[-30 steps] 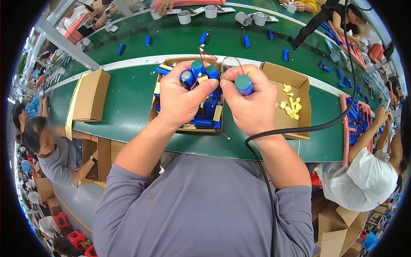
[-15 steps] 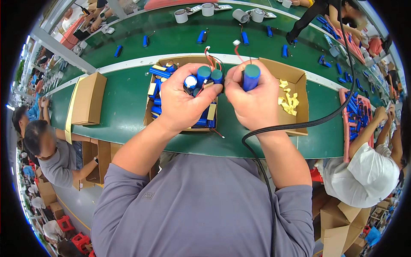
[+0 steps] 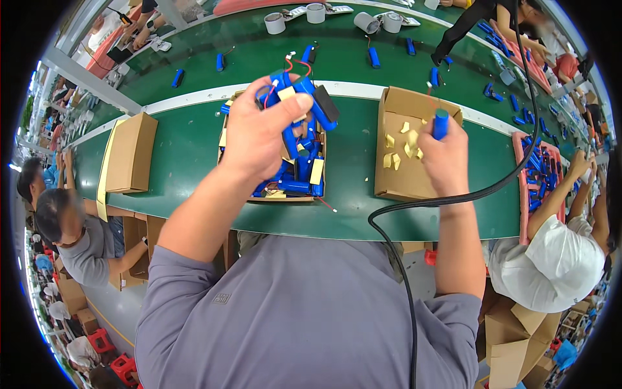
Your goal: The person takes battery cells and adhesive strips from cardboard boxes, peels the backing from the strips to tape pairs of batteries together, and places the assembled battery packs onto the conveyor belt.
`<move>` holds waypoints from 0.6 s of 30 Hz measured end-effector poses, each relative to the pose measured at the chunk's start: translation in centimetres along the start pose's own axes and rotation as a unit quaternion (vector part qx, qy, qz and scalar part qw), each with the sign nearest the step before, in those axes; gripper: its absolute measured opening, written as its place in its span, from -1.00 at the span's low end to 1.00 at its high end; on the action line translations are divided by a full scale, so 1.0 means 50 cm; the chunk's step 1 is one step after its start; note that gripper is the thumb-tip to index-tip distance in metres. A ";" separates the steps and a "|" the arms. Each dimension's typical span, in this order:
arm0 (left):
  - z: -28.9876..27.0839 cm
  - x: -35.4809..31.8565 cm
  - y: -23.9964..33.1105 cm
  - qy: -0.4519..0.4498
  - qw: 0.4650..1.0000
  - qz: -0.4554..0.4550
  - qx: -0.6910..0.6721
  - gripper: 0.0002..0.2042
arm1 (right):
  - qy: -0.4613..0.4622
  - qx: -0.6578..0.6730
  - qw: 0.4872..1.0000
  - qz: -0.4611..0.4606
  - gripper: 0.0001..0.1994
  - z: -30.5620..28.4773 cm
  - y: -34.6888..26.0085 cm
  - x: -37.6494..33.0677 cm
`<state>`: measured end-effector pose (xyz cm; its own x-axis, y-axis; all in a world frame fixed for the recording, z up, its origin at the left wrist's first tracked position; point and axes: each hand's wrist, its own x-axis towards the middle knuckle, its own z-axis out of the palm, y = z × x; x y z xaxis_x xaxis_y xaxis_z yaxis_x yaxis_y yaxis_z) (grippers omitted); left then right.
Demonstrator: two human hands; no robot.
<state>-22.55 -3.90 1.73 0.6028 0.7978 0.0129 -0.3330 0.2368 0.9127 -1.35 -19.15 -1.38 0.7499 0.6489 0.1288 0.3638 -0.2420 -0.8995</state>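
My left hand (image 3: 253, 139) is closed round a bunch of blue cylindrical batteries (image 3: 289, 142) with thin red and black leads and white plugs. One battery in the bunch shows a black pad on its side. Below that hand sits a cardboard box full of more blue batteries (image 3: 295, 187), some with pale yellow strips. Over the right part of an open cardboard box (image 3: 405, 185), my right hand (image 3: 447, 155) grips a single blue battery (image 3: 440, 126) upright, its red lead rising from the top. Small yellow paper scraps (image 3: 409, 146) lie in this box.
A closed cardboard box (image 3: 133, 155) stands at the left. Batteries (image 3: 374, 58) and grey cylinders (image 3: 315, 13) lie on the green belt beyond. A black cable (image 3: 479, 188) crosses in front of my right forearm. Co-workers sit on both sides, one beside a pink tray (image 3: 523, 223).
My right hand has moved right, over the scrap box, with its battery. My left hand has shifted left and tilted its batteries. The scrap box now sits farther left.
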 end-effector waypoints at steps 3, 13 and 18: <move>0.007 0.069 0.003 0.015 0.997 -0.052 0.059 -0.62 | 0.043 -0.074 0.996 0.016 -0.96 -0.054 0.041 -0.001; 0.060 0.294 -0.015 0.008 0.988 -0.075 0.132 -0.78 | 0.039 -0.009 0.998 0.040 -0.84 -0.089 0.021 -0.039; 0.038 0.230 0.018 -0.020 0.993 -0.102 0.049 -0.78 | -0.001 0.187 0.982 0.019 -0.72 -0.078 0.025 -0.035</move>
<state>-14.55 4.45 3.46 0.6788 0.7163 -0.1616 -0.1303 0.3341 0.9335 -0.06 -23.41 -1.13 0.7582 0.6454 0.0923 0.1080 0.0153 -0.9940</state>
